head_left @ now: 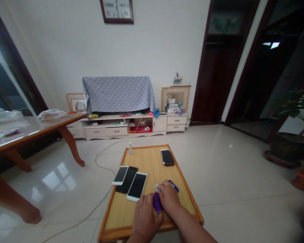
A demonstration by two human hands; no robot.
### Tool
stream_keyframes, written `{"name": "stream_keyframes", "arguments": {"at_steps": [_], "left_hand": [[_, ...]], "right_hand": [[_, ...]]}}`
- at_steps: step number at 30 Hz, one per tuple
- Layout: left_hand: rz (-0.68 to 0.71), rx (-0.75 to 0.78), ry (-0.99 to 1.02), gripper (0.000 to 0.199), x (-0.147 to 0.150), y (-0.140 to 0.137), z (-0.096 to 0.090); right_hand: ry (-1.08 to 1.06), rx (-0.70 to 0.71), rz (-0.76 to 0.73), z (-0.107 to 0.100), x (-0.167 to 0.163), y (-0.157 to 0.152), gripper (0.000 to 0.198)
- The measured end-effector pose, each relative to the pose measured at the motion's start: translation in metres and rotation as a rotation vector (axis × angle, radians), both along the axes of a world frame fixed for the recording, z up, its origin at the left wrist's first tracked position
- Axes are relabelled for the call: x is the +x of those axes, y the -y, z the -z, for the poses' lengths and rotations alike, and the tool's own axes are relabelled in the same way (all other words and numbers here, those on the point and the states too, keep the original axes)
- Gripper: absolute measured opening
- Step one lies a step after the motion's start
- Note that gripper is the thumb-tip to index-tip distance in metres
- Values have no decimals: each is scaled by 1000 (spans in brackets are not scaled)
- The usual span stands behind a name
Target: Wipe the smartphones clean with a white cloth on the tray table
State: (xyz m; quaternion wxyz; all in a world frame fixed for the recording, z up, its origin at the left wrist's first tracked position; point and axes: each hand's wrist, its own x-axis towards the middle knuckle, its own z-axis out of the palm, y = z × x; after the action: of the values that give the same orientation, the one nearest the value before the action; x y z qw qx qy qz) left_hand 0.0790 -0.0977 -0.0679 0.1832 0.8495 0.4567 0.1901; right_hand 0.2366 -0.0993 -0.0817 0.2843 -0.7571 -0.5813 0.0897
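Observation:
Near the front of the small wooden table, my left hand (146,213) is closed around the near end of a shiny purple phone (156,203), which is partly covered by my fingers. My right hand (168,197) is closed over a small white piece of tissue or cloth (156,187), at the far end of the purple phone. Just beyond my right hand lies a blue phone-shaped object (174,186), partly hidden by it. A white phone (137,186) rests left of my hands. It overlaps a black phone (127,180), with another white phone (121,175) beside it.
The table (152,155) has a raised wooden rim. At its far right lies a stack of phones (167,156); a clear spray bottle (131,149) stands far left. A cable (98,158) runs across the floor. A larger table (66,123) stands left, a potted plant (288,148) right.

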Motion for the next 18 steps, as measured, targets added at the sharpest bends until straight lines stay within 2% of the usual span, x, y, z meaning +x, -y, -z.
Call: {"name": "stream_keyframes", "arguments": {"at_steps": [5, 7, 10, 14, 16, 18], "left_hand": [[-3, 8, -28, 50, 1, 1, -1], [-3, 33, -26, 50, 1, 1, -1], [-1, 51, -33, 49, 2, 1, -2], [4, 59, -12, 38, 2, 1, -2], [12, 59, -5, 37, 2, 1, -3], [14, 52, -22, 42, 2, 2, -4]], "right_hand": [[46, -66, 210, -7, 48, 2, 22], [72, -74, 238, -9, 53, 7, 22], [93, -66, 170, -9, 35, 16, 21], [4, -76, -37, -2, -1, 30, 19], [-37, -89, -72, 0, -2, 35, 18], [-45, -96, -14, -2, 12, 37, 18]]}}
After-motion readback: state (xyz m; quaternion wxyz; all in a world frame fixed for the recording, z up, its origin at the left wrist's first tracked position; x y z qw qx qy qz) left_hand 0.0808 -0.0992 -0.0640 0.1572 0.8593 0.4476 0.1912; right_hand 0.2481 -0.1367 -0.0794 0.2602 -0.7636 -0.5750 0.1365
